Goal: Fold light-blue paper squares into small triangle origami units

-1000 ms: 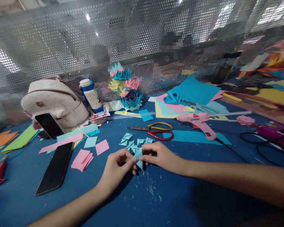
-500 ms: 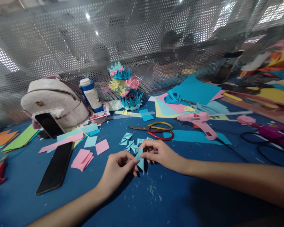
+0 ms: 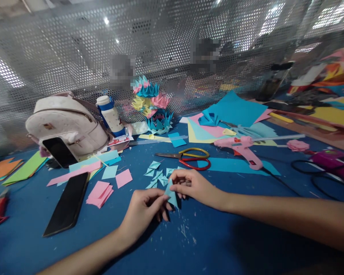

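Note:
A small light-blue folded paper (image 3: 172,198), triangular in outline, is held between my two hands just above the blue table (image 3: 206,244). My left hand (image 3: 146,208) pinches its left edge between thumb and fingers. At the upper end of the paper, my right hand (image 3: 190,185) grips it with thumb and forefinger. Just beyond my hands lie several folded light-blue paper pieces (image 3: 159,177). Scissors (image 3: 186,155) with one yellow and one red handle rest behind my right hand. Pink paper squares (image 3: 99,193) are stacked left of my left hand.
A black phone (image 3: 67,204) lies at left, near a white backpack (image 3: 65,124) and a bottle (image 3: 110,114). Folded-paper flowers (image 3: 151,103) stand against the perforated metal screen (image 3: 166,46). At right are a pink glue gun (image 3: 243,149) with its cord and blue paper sheets (image 3: 237,107).
My left hand has shifted slightly, its fingers lower and nearer me. The folded paper has tilted, its lower tip swinging to the right. My right hand stays nearly in place.

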Demonstrator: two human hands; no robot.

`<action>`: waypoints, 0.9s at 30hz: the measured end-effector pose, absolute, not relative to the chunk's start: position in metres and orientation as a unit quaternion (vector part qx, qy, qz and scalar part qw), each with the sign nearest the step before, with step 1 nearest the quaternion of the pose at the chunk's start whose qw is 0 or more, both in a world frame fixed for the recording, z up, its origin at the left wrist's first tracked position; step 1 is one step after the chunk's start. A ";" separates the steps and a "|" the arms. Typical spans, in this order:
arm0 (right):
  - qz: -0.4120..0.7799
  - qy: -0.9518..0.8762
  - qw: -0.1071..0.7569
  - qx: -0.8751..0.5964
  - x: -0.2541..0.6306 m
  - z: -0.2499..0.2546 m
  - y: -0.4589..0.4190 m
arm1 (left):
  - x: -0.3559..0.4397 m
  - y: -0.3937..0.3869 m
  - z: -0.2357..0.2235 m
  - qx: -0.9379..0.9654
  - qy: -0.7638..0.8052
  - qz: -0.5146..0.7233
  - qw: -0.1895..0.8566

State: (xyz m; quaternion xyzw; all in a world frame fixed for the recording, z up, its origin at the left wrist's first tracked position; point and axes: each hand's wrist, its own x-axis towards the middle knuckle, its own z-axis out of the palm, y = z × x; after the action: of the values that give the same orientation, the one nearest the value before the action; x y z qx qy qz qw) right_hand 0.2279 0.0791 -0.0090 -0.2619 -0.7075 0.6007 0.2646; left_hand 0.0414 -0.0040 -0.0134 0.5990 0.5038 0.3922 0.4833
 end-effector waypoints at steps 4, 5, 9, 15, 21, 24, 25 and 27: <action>0.611 -0.703 0.261 -0.255 0.228 -0.010 0.079 | 0.040 -0.008 -0.014 0.632 0.504 0.385 0.445; 0.617 -0.700 0.259 -0.251 0.228 -0.010 0.079 | 0.040 -0.008 -0.013 0.643 0.504 0.383 0.431; 0.648 -0.678 0.250 -0.238 0.227 -0.013 0.079 | 0.039 -0.009 -0.013 0.685 0.497 0.376 0.378; 0.680 -0.654 0.242 -0.227 0.226 -0.013 0.078 | 0.038 -0.009 -0.013 0.717 0.491 0.358 0.341; 0.686 -0.648 0.237 -0.230 0.226 -0.012 0.078 | 0.038 -0.009 -0.014 0.732 0.486 0.349 0.325; 0.686 -0.650 0.236 -0.228 0.227 -0.013 0.078 | 0.038 -0.009 -0.015 0.736 0.486 0.344 0.322; 0.686 -0.650 0.236 -0.227 0.227 -0.013 0.078 | 0.038 -0.009 -0.015 0.738 0.485 0.342 0.322; 0.685 -0.650 0.236 -0.227 0.227 -0.013 0.078 | 0.038 -0.010 -0.015 0.740 0.485 0.336 0.322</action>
State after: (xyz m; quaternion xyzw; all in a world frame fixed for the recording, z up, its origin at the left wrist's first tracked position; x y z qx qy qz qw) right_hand 0.2268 0.0785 -0.0128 -0.2268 -0.6503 0.6854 0.2364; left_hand 0.0380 -0.0096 -0.0147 0.7400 0.4853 0.3363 0.3221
